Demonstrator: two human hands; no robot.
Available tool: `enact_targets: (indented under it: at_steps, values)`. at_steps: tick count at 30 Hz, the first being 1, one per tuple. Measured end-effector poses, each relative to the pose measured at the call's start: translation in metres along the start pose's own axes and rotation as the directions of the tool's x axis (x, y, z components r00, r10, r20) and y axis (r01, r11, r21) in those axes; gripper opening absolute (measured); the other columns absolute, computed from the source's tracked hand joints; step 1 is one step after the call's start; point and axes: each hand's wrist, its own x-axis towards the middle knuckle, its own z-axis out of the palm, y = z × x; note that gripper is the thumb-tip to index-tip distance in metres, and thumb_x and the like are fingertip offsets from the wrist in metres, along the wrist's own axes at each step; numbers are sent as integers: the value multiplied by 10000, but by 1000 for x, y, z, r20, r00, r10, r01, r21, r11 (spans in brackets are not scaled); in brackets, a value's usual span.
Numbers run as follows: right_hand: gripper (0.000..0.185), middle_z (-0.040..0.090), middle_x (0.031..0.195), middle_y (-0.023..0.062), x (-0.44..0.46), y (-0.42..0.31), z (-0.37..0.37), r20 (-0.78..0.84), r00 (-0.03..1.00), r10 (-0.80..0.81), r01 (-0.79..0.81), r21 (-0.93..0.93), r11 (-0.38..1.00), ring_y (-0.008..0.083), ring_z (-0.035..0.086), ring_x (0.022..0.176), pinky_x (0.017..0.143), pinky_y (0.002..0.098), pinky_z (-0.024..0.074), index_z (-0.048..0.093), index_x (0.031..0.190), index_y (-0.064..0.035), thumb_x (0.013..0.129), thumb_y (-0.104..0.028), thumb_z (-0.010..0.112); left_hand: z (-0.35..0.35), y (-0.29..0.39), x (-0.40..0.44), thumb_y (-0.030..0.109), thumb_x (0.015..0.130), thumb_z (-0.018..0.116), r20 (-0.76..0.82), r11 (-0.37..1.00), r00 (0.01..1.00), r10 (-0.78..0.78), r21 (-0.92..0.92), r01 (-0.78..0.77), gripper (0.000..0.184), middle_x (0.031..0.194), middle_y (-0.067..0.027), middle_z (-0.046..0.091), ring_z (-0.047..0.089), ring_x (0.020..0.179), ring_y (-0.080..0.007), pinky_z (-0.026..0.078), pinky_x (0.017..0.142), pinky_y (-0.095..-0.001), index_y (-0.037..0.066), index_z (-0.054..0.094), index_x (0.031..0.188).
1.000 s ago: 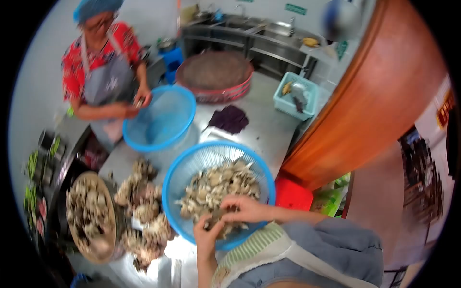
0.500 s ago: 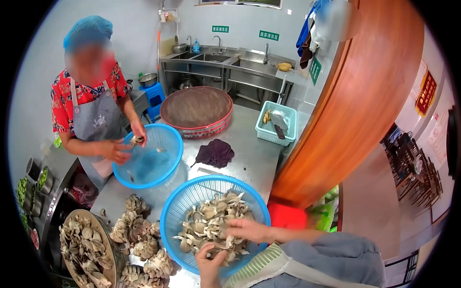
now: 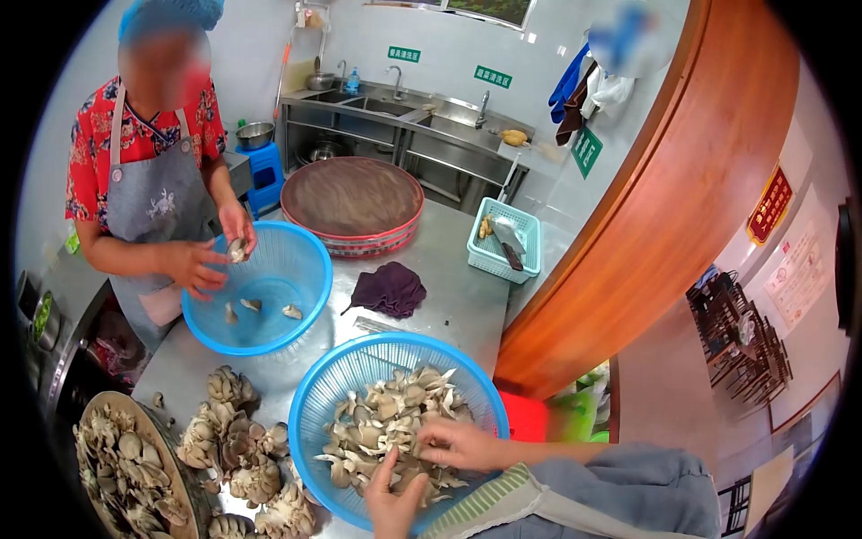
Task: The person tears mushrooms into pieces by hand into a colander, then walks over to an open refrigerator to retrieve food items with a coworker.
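Observation:
In front of me stands a blue plastic colander (image 3: pixel 301 404) heaped with grey-beige oyster mushrooms (image 3: pixel 386 418). My left hand (image 3: pixel 392 503) is low over its near side, thumb and forefinger apart, with mushroom pieces just beyond them. Reaching in from the right, my right hand (image 3: pixel 460 444) has its fingers bent together against the heap; what they pinch, if anything, is hidden. Uncut mushroom clusters (image 3: pixel 242 440) lie on the steel table left of the colander. Beside them a wide round container (image 3: pixel 166 431) holds more mushrooms.
Across the table a co-worker (image 3: pixel 162 180) holds a mushroom piece (image 3: pixel 236 250) over a second blue colander (image 3: pixel 202 332) with a few pieces inside. Behind are a purple cloth (image 3: pixel 388 289), stacked red-rimmed sieves (image 3: pixel 350 202) and a light-green basket (image 3: pixel 489 265) with a knife. A wooden pillar (image 3: pixel 611 207) stands right.
The view has shifted a little. My left thumb and forefinger have spread from a pinch, and my right hand's fingers have bent inward. More mushroom pieces lie in the co-worker's colander.

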Motion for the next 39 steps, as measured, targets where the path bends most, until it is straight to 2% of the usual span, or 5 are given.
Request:
enact_targets:
  at_steps: [2, 12, 29, 33, 39]
  values:
    - [386, 544, 1219, 131, 1, 7, 10, 56, 967, -247, 252, -312, 916, 335, 552, 1105, 941, 423, 452, 562, 1217, -65, 894, -240, 681, -3, -8, 3, 49, 814, 768, 38, 988, 999, 35, 146, -40, 556, 1137, -145, 652, 626, 961, -195, 513, 816, -317, 9, 582, 1337]
    - [877, 87, 1647, 120, 11, 12, 33, 180, 979, 95, 60, -701, 710, 449, 72, 1489, 1110, 693, 157, 311, 1539, -305, 782, -360, 750, -21, -18, 13, 198, 846, 737, 208, 948, 978, -17, 314, -50, 583, 1157, -207, 630, 624, 1027, -372, 498, 875, -435, 51, 539, 1374]
    - [957, 81, 1656, 88, 23, 20, 38, 194, 967, 165, 16, -692, 722, 433, 49, 1502, 1082, 746, 131, 254, 1560, -320, 752, -327, 766, -32, -30, 26, 273, 950, 606, 316, 953, 945, -78, 303, -23, 497, 1263, -234, 575, 540, 1155, -426, 428, 983, -485, 47, 516, 1383]
    - [936, 114, 1644, 119, 21, 18, 36, 184, 977, 112, 48, -695, 718, 435, 69, 1499, 1089, 736, 149, 276, 1554, -274, 758, -313, 766, -25, -37, 21, 79, 847, 683, 82, 952, 985, 150, 257, -167, 341, 1069, -155, 681, 648, 988, -248, 500, 869, -343, -13, 628, 1171]
    - [702, 220, 1608, 166, 20, 33, 40, 114, 993, 7, 78, -718, 691, 450, 149, 1475, 1096, 711, 121, 397, 1498, -212, 877, -456, 616, -26, -40, 28, 174, 955, 589, -61, 997, 995, 74, -28, -76, 368, 1235, -194, 630, 592, 1165, -287, 439, 997, -370, -13, 570, 1271]
